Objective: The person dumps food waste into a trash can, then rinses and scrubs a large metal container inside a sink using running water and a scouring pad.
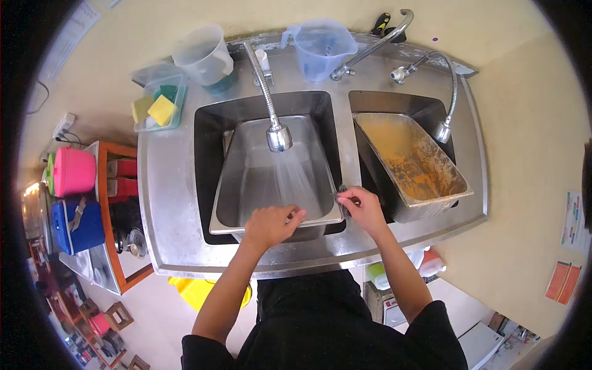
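Observation:
Water sprays from the flexible faucet (279, 137) into a deep stainless steel food pan (253, 161), which sits tilted in the left sink basin. At the pan's front rim, my left hand (271, 226) has its fingers and thumb curled together; what they grip, if anything, is hidden. My right hand (362, 209) is beside the pan's front right corner, above the divider between the basins. Its thumb and fingertips pinch a small dark, wiry-looking thing (343, 196), too blurred to name surely. A second steel pan (404, 208), holding orange-brown residue and cloudy liquid, leans in the right basin.
Behind the basins stand a clear measuring jug (324, 52), a cloudy plastic pitcher (202, 57) and a tub with sponges (161, 111). A second hose faucet (443, 131) hangs over the right basin. An orange-framed shelf (110, 216) stands to the left.

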The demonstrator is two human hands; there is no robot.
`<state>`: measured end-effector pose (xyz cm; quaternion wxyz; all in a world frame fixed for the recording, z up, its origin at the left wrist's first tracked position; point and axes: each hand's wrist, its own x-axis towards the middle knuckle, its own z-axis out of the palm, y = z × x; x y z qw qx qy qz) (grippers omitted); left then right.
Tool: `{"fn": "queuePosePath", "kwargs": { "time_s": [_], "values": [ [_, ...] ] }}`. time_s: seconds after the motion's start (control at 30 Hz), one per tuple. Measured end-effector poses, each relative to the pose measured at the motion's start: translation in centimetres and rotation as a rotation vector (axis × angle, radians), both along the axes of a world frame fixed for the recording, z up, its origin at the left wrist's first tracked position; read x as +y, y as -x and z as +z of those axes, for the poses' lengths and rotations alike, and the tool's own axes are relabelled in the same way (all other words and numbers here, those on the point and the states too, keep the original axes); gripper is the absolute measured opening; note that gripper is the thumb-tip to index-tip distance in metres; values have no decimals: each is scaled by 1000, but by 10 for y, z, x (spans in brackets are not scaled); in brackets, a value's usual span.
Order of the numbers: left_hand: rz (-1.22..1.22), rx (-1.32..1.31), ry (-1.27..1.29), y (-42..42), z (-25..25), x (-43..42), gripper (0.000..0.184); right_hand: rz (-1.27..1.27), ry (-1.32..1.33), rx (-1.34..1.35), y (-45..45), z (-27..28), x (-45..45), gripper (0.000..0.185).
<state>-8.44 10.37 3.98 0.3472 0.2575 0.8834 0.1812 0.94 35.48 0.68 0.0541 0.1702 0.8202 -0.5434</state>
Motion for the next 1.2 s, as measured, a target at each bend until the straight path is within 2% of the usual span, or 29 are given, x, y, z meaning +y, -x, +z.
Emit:
{"fn": "queuePosePath", "kwargs": {
  "time_s": [0.17,0.3,0.37,0.5,0.63,0.87,1.07,1.2],
  "values": [
    [19,113,-46,-2,1,1,48,116,78,14,-30,27,3,9],
    [18,109,-69,-4,-1,2,45,79,17,23,-12,4,7,7],
    [8,125,-67,-6,-5,1,45,54,89,0,-6,-7,8,7],
    [32,116,-75,-3,-1,2,43,189,109,-31,-18,12,15,7],
    [8,120,-82,-4,-8,2,42,203,69,-86,1,12,18,10],
    [30,158,-96,-5,-5,1,41,155,-263,-84,105,-70,21,6],
    [-54,262,-35,-4,-12,-13,53,269,-726,121,157,-145,23,8],
    [-2,353,-7,-7,-11,-37,53,67,-274,-163,140,-105,5,8]
  ]
}}
